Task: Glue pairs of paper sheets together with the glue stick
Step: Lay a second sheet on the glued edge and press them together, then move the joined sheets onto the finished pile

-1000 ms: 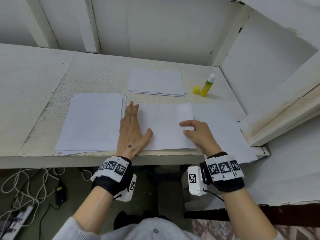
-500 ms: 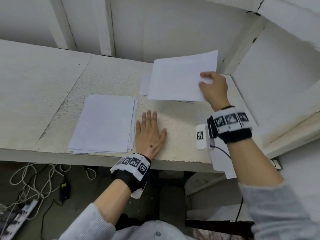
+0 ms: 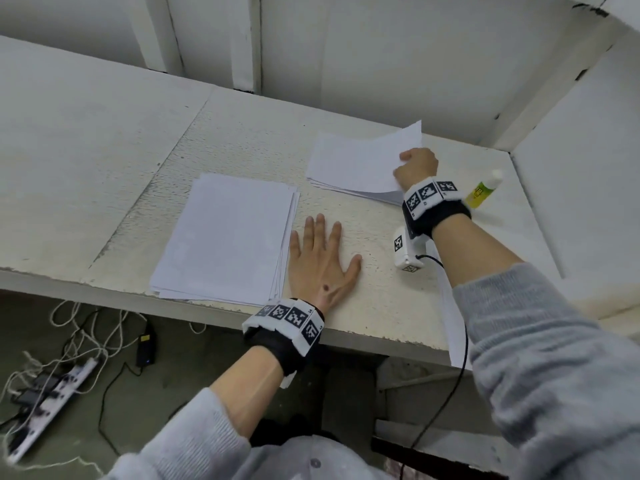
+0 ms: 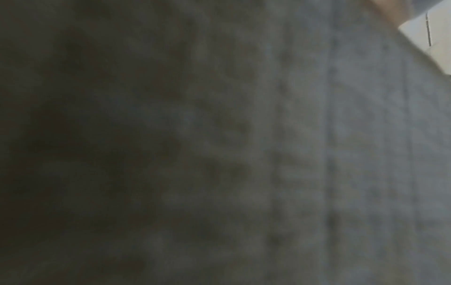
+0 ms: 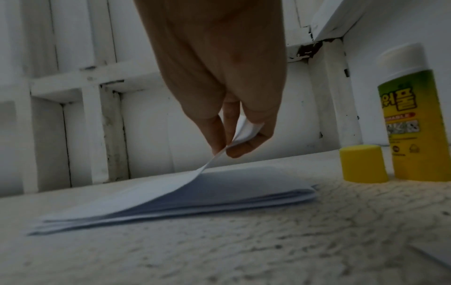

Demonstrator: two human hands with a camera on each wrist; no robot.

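Note:
My right hand (image 3: 415, 164) (image 5: 227, 152) pinches the right edge of a white sheet (image 3: 367, 157) (image 5: 171, 185). That edge is lifted while the rest of the sheet lies on the far stack of paper (image 3: 360, 195) (image 5: 244, 194). The yellow-green glue stick (image 3: 483, 190) (image 5: 415, 119) stands uncapped just right of this hand, its yellow cap (image 5: 361, 164) beside it. My left hand (image 3: 322, 261) lies flat with fingers spread on the bare table, touching nothing else, right of the near paper stack (image 3: 228, 237). The left wrist view is dark and shows nothing usable.
A single sheet (image 3: 450, 323) (image 5: 434, 252) lies under my right forearm and overhangs the table's front edge (image 3: 381, 337). White walls close the back and right. Cables and a power strip (image 3: 52, 393) lie on the floor at lower left.
My right hand lifted the sheet from the front of the table, carried it back and lowered it onto the far stack. My left hand, which lay on that sheet, now rests on bare table.

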